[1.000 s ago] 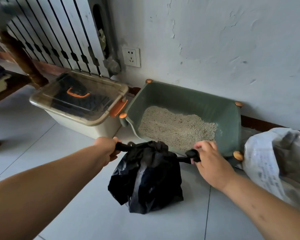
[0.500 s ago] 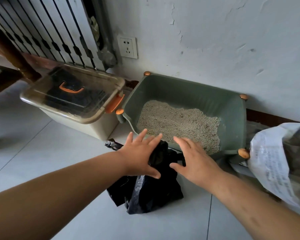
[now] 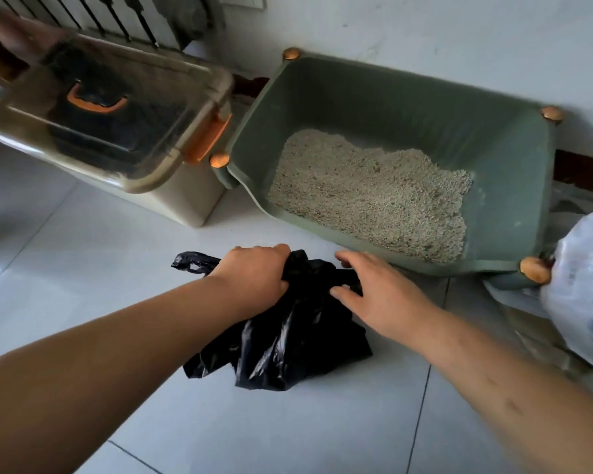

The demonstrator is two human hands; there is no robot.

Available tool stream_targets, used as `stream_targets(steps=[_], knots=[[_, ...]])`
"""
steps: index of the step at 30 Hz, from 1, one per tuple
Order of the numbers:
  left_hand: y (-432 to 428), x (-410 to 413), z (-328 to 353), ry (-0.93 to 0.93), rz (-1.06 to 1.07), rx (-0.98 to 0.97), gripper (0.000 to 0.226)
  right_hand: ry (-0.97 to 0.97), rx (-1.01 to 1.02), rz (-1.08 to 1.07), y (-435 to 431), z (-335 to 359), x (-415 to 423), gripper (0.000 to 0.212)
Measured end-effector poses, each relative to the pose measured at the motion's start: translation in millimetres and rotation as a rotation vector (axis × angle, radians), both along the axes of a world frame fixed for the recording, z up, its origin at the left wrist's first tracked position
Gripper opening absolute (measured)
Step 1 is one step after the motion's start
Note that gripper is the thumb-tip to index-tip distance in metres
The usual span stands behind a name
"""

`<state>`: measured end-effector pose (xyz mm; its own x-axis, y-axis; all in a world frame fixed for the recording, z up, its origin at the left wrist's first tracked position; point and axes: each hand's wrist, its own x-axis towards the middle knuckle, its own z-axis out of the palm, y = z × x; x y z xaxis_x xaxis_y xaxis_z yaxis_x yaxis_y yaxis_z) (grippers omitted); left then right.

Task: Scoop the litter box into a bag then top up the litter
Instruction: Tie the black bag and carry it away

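Note:
A black plastic bag (image 3: 288, 347) sits knotted on the tiled floor in front of the green litter box (image 3: 384, 97). Pale grey litter (image 3: 374, 193) covers part of the box's bottom, heaped toward its near right side. My left hand (image 3: 254, 275) is closed around the gathered top of the bag, with one tied end sticking out to the left. My right hand (image 3: 380, 295) rests on the right side of the bag's top, fingers spread and flat.
A beige storage bin (image 3: 172, 196) with a clear lid and orange handle and latch stands left of the litter box. A white printed sack (image 3: 586, 289) lies at the right edge. The white wall runs behind both.
Both hands let go of the bag's pulled-out ends and came together on its top. The left hand has since closed on the bag; the view has tilted down and closer.

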<state>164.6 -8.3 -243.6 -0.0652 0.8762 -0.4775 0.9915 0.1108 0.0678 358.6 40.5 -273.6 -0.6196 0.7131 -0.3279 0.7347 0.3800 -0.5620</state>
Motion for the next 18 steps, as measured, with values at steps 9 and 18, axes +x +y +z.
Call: stream_targets(steps=[9,18], knots=[[-6,24,-7,-0.124,0.172,-0.051,0.026,0.049,-0.141,-0.203,-2,-32,9,0.054],[-25,44,35,-0.199,0.279,-0.079,0.025,0.043,-0.218,-0.333,-33,5,23,0.019]])
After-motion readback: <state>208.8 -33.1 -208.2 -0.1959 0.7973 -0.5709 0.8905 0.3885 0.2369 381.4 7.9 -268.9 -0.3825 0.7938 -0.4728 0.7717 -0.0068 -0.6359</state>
